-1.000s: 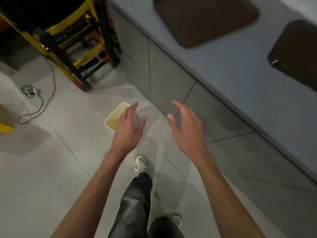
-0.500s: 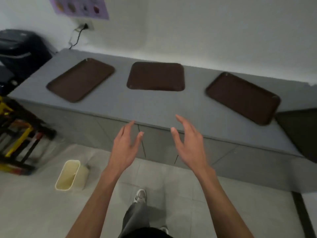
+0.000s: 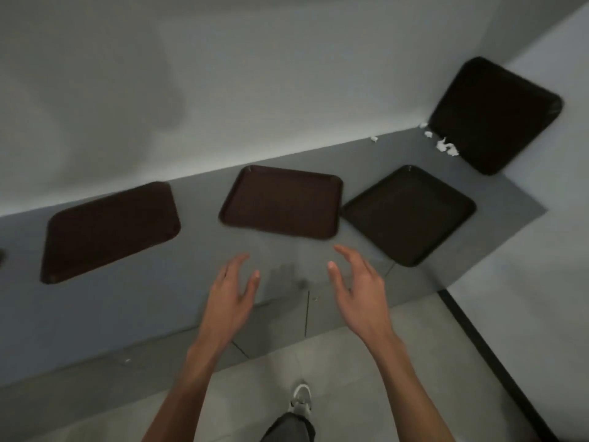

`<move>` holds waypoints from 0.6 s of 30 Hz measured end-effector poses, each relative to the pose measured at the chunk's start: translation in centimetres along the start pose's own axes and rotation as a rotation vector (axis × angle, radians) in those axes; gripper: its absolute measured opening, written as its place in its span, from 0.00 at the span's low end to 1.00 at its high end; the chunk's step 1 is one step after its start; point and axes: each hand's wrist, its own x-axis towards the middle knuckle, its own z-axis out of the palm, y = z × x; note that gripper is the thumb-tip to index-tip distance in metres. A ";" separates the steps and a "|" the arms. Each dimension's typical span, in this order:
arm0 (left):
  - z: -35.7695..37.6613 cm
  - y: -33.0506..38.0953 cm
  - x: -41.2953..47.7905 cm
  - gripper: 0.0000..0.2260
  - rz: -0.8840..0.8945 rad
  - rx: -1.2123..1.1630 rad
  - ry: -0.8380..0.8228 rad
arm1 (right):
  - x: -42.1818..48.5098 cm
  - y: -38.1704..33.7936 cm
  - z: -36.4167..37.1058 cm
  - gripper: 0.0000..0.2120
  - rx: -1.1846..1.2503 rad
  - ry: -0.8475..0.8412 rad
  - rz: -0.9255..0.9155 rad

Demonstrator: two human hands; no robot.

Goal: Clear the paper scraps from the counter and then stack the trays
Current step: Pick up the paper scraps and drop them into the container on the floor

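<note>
Empty hands hover before unmarked brown trays; no legible writing.

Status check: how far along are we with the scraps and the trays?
Done: nothing visible yet. White paper scraps lie on the counter by the far right tray. In hand: nothing; the left hand and right hand hover open and empty above the counter's front edge. Left: clear those scraps, then stack the trays, which lie separately, including the left, middle and right ones.
</note>
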 end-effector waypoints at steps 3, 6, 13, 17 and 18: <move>4.3 3.3 4.2 0.21 0.026 -0.028 -0.041 | 2.3 2.6 -3.9 0.18 -0.009 0.067 0.071; 9.3 7.7 9.4 0.20 0.105 -0.060 -0.095 | 5.2 6.3 -8.4 0.17 -0.030 0.158 0.154; 20.0 18.0 17.6 0.19 0.217 -0.087 -0.165 | 10.9 16.2 -17.0 0.14 -0.086 0.284 0.249; 26.2 21.7 20.6 0.20 0.205 -0.064 -0.192 | 15.0 22.2 -21.1 0.13 -0.098 0.253 0.237; 27.6 22.6 21.1 0.20 0.186 -0.056 -0.193 | 16.1 23.7 -22.3 0.13 -0.094 0.227 0.239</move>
